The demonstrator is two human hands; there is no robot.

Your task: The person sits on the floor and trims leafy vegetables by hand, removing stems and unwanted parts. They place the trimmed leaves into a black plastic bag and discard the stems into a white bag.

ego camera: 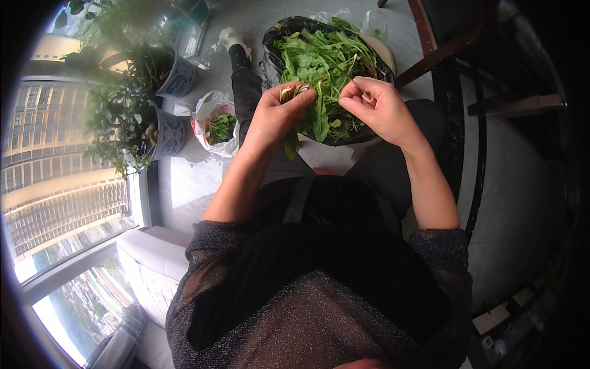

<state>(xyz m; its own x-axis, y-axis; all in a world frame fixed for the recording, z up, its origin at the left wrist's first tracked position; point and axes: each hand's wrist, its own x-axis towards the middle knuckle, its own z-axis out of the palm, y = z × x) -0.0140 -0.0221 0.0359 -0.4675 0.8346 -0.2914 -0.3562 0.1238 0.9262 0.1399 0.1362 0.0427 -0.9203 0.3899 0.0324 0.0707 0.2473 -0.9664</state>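
Note:
My left hand [282, 108] grips a small bunch of leafy greens [291, 145]; the pale cut-looking stem ends stick up past my thumb and the leaves hang below my palm. My right hand [375, 108] is pinched around a thin, dark, narrow piece [343, 73] that slants up and left from the fingers; whether it is a stem or a slim tool I cannot tell. Both hands are over a heap of loose long-leaved greens [304, 62] in a black plastic bag [272, 46] with its mouth spread wide. The hands are apart.
A white plastic bag [200, 117] with some greens inside stands to the left. Blue-and-white plant pots [170, 133] line the window side. Dark wooden chair legs [424, 62] are at the right. A pale sofa [154, 258] sits at lower left. My slippered foot [233, 39] rests on the tiled floor.

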